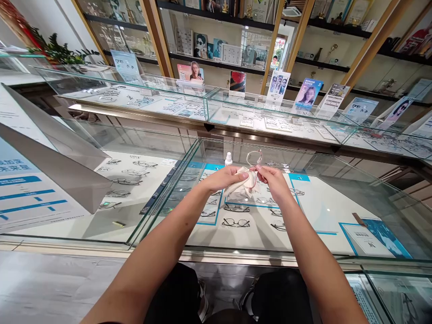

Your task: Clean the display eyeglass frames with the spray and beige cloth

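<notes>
A pale cream cloth (241, 186) is bunched up in my left hand (224, 178), whose thumb presses down on it. My right hand (272, 179), fingers pinched, grips the pinkish frame of a pair of glasses (254, 157). One round rim sticks up above the fingers; the other rim hangs lower against the cloth. Both hands are close together over the glass counter. A small white bottle (228, 158) stands just behind my left hand.
Rows of glasses (236, 222) lie inside the glass display counter (236, 253) below. Large folded cards (50, 180) stand at the left. Behind runs another glass case (205, 108) with upright picture cards (308, 93). A brochure (367, 238) lies at the right.
</notes>
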Available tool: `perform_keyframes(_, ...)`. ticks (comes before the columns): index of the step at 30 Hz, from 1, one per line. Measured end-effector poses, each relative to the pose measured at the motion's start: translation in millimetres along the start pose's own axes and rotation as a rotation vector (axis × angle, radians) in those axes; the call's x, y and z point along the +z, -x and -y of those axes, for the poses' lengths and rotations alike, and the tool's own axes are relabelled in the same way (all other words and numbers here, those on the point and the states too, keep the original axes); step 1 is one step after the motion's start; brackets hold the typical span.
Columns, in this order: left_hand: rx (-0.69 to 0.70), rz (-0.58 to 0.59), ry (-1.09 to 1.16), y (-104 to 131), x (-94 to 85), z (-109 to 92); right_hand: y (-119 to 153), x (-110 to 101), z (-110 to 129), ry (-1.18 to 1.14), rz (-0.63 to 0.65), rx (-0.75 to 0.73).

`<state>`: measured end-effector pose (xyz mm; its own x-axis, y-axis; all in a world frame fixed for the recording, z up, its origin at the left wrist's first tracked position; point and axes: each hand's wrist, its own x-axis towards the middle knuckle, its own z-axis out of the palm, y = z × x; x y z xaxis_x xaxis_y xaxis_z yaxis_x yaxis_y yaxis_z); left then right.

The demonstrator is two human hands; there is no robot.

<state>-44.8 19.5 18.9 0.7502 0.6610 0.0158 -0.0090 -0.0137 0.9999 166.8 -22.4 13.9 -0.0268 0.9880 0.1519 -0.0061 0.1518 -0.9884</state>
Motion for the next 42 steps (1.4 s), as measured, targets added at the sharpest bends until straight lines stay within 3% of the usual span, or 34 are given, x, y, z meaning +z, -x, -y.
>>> perform_keyframes(7,0.027,-0.018,-0.142,-2,-2.1,6,-2,0,-5,-0.033,-0.018,0.048)
perform_keyframes(13,0.005,-0.106,-0.139,-4,3.9,11,-5,2,-15,-0.154,-0.073,0.108)
perform_keyframes(18,-0.05,-0.196,-0.003,-7,11.8,14,-9,2,-22,-0.308,-0.014,0.147)
perform_keyframes(30,-0.09,-0.169,0.461,-22,9.9,31,-7,6,-17,-0.382,-0.016,0.111)
perform_keyframes(42,-0.026,-0.114,0.542,-21,24.0,30,-7,5,-15,-0.389,-0.079,0.074)
